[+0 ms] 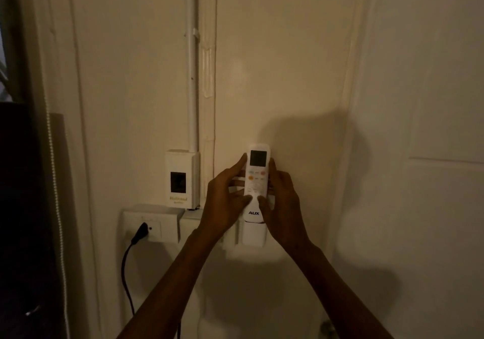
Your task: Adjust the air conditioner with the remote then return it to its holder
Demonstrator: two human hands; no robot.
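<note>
Head view. One remote (256, 181) stands upright against the cream wall (288, 64). It is a slim, smooth white plastic bar with rounded corners, one dark rectangular display near its top, a cluster of small coloured buttons below that, and the letters "AUX" printed near its lower end. Its lower end sits in one holder (253, 235), a plain white plastic pocket mounted on the wall; the display and buttons stand clear above the pocket rim.

Two bare hands grip the remote. The left hand (225, 202) wraps the left edge, index finger extended up along the side, thumb pressed on the front face. The right hand (281, 202) wraps the right edge, thumb likewise on the front face just beside the left thumb. Both forearms rise from the bottom of the frame.

To the left of the remote, one white rectangular box (181, 179) with a dark window and yellow lettering is fixed to the wall. One round white conduit (192, 77) runs vertically down into its top. Below the box, one white socket plate (150, 223) carries one black plug (140, 232), whose glossy black cable (125, 273) hangs downward. A panelled white door (424, 129) occupies the right side.
</note>
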